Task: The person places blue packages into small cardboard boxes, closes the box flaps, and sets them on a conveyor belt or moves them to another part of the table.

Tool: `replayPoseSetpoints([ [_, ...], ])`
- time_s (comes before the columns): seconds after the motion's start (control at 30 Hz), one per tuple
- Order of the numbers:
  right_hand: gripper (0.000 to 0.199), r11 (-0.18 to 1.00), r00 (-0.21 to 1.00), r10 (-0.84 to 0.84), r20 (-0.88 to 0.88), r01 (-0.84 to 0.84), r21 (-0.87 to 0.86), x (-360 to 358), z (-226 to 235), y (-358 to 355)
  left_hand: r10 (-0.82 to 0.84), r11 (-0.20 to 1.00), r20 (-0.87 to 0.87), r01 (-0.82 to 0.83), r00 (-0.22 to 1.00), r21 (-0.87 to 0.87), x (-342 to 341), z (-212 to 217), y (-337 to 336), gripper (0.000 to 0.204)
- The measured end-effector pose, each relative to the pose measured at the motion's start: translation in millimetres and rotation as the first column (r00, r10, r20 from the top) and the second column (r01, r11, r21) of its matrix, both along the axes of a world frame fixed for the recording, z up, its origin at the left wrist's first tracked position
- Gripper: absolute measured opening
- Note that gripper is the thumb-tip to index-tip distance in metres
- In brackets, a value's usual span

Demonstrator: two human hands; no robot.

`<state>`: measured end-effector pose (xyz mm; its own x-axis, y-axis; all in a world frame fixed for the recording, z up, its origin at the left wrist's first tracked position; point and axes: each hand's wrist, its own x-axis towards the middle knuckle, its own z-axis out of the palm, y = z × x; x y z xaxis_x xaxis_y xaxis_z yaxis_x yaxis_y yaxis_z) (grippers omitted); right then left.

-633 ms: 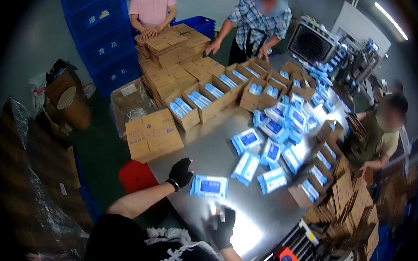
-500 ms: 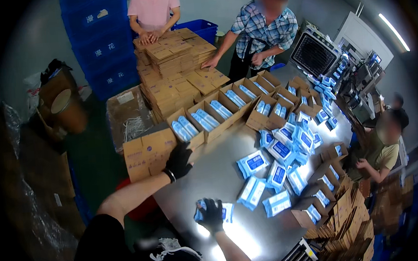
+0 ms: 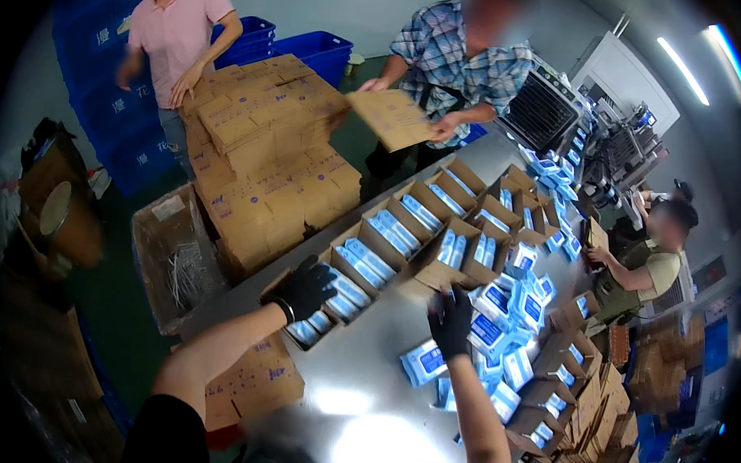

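My left hand [image 3: 309,288], in a black glove, lies with fingers stretched over the nearest carton in the row. Light-blue wipe packs [image 3: 345,297] stand on edge in the carton beside its fingertips. More packs [image 3: 307,330] show in the open carton [image 3: 296,339] below that hand. My right hand [image 3: 451,320], also black-gloved, hovers at the left side of a loose heap of wipe packs [image 3: 491,330]. Its fingers are apart and no pack shows in it. One loose pack [image 3: 424,364] lies just below and left of it.
Filled cartons [image 3: 392,234] run across the metal table [image 3: 357,355]. More cartons [image 3: 556,356] line its right side. Flat cardboard [image 3: 257,383] lies beneath my left forearm. Stacked flat cartons [image 3: 274,186] stand beyond. A co-worker in plaid holds a flat carton [image 3: 393,118]; others stand around.
My right hand has left the near table area, where it held a wipe pack, and moved to the heap. The plaid-shirted co-worker has lifted a flat carton. The whole view has shifted.
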<state>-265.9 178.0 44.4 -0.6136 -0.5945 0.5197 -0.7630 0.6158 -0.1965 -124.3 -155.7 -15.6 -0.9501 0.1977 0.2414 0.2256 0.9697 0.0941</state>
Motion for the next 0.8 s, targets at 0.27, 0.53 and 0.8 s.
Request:
replayPoseSetpoints([
  [0.27,0.040,0.878,0.750,-0.434,0.499,0.229,0.420,-181,-34,-166,-0.012,0.986,0.356,-0.047,0.934,0.157,-18,7,48,0.027],
  [0.53,0.027,0.969,0.961,0.031,0.274,-0.096,0.228,-101,-45,-116,-0.161,0.900,0.474,-0.068,0.866,0.430,42,21,237,0.022],
  [0.8,0.016,0.848,0.851,0.251,0.462,-0.423,0.318,65,-24,-12,-0.147,0.873,0.412,-0.078,0.899,0.481,198,-16,399,0.022],
])
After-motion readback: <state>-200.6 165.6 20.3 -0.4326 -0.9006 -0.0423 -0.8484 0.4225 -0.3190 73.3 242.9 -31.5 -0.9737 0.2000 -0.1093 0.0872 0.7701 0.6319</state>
